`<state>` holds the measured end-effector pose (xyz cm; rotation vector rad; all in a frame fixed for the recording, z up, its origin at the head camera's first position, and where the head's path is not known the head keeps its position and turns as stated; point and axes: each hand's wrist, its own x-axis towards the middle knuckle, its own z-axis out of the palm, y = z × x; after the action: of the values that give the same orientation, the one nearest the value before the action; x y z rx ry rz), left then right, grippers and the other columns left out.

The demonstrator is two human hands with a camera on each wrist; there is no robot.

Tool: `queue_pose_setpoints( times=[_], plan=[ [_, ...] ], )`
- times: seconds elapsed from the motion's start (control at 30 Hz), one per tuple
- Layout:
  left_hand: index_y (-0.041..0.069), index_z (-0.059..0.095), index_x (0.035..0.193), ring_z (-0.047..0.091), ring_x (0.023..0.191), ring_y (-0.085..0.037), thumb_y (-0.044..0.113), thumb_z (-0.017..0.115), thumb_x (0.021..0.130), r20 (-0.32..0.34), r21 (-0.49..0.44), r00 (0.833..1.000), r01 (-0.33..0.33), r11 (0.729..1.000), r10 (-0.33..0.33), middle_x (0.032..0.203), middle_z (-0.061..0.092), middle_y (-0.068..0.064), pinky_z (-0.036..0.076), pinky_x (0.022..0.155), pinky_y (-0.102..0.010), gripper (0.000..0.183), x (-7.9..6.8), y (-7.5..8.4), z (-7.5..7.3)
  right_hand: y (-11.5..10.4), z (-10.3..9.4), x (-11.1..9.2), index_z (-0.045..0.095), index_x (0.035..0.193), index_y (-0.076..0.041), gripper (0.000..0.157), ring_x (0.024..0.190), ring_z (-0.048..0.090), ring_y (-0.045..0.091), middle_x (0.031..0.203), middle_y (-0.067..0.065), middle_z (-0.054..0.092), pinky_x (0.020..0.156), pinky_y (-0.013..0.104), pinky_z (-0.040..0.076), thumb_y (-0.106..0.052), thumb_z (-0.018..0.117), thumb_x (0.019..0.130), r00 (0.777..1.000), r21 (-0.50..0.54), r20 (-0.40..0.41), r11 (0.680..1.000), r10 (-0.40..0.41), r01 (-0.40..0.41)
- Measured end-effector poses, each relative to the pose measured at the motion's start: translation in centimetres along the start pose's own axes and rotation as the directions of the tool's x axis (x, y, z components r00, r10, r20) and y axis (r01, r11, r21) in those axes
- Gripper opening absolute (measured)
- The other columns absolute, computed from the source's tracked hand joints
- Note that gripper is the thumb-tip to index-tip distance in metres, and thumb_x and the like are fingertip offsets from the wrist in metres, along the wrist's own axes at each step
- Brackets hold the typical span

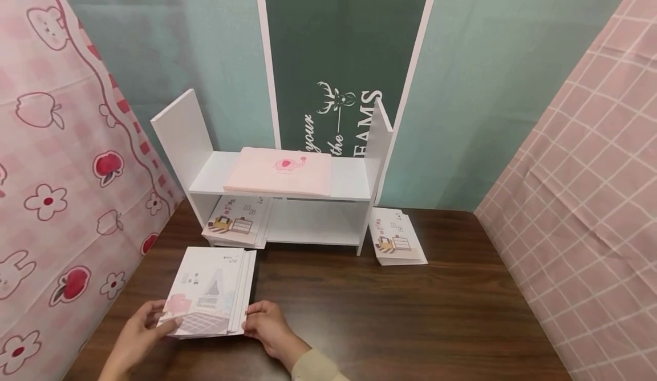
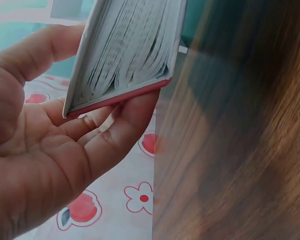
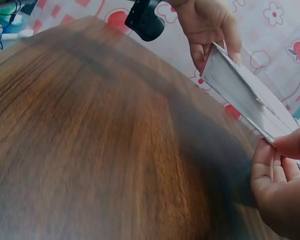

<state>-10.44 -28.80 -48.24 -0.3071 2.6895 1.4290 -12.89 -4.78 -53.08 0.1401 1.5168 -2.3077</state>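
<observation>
Both hands hold a white illustrated book [image 1: 202, 292] with a pink figure and a house-like picture, just above the table's left front. Layered edges show along its right side. My left hand [image 1: 134, 335] grips its lower left corner, thumb on top and fingers beneath. In the left wrist view, the book's page block [image 2: 127, 50] sits between hard covers, with a red edge below. My right hand [image 1: 272, 327] pinches the lower right corner. In the right wrist view, the right hand [image 3: 285, 180] has thumb and fingers on the book's edge [image 3: 240, 102].
A white two-tier shelf [image 1: 318, 221] stands at the back. A pink elephant book [image 1: 277, 173] lies on its upper board. One illustrated book [image 1: 236, 221] is in the lower left, another [image 1: 397, 238] beside the shelf's right side. Patterned pink cloth [image 1: 77, 198] borders the left.
</observation>
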Motion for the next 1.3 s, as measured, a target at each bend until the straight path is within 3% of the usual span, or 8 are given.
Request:
queue_pose_setpoints(
  times=[0.23,0.53,0.9,1.07,1.3],
  plan=[
    [-0.014,0.045,0.117,0.055,0.072,-0.003,0.012,0.071,0.080,-0.054,0.025,0.997,-0.058,0.998,0.059,0.095,0.063,-0.020,0.048,0.061,-0.022,0.052,-0.6,0.7,0.6,-0.4,-0.7,-0.6,0.054,0.086,0.003,0.024,0.058,0.053,0.010,0.067,0.001,0.055,0.055,0.022,0.048,0.017,0.055,0.067,0.999,-0.051,0.015,0.998,-0.032,0.032],
    [-0.011,0.047,0.119,0.055,0.072,0.000,0.008,0.071,0.080,-0.120,-0.053,0.987,-0.113,0.992,0.106,0.095,0.062,-0.019,0.048,0.061,-0.021,0.049,-0.9,1.5,2.2,-0.9,-1.8,-0.8,0.053,0.089,0.005,0.026,0.060,0.053,0.010,0.071,0.004,0.057,0.055,0.021,0.048,0.016,0.054,0.066,0.996,-0.074,0.031,0.994,-0.079,0.081],
    [-0.013,0.045,0.118,0.055,0.071,-0.001,-0.001,0.068,0.079,-0.181,-0.180,0.977,-0.149,0.972,0.116,0.093,0.061,-0.016,0.049,0.060,-0.020,0.047,-1.1,2.1,4.0,-1.7,-3.5,-1.3,0.050,0.094,0.007,0.029,0.067,0.053,0.012,0.078,0.005,0.055,0.057,0.020,0.046,0.016,0.054,0.066,0.992,-0.084,0.087,0.992,-0.092,0.099],
    [-0.013,0.045,0.118,0.053,0.074,0.000,-0.004,0.066,0.080,-0.222,-0.212,0.962,-0.206,0.955,0.158,0.090,0.060,-0.006,0.046,0.062,-0.017,0.044,-1.0,2.6,5.2,-2.3,-4.3,-1.5,0.050,0.094,0.006,0.030,0.069,0.053,0.012,0.080,0.005,0.056,0.058,0.019,0.047,0.014,0.053,0.066,0.989,-0.058,0.102,0.991,-0.111,0.117],
    [-0.011,0.044,0.123,0.053,0.081,-0.002,-0.007,0.062,0.080,-0.194,-0.292,0.955,-0.277,0.916,0.227,0.095,0.057,0.005,0.047,0.065,-0.018,0.046,-0.7,3.0,6.7,-2.8,-5.8,-1.3,0.048,0.096,0.007,0.029,0.072,0.054,0.012,0.081,0.005,0.056,0.062,0.021,0.047,0.013,0.052,0.069,0.986,0.006,0.100,0.991,-0.130,0.130]
  ],
)
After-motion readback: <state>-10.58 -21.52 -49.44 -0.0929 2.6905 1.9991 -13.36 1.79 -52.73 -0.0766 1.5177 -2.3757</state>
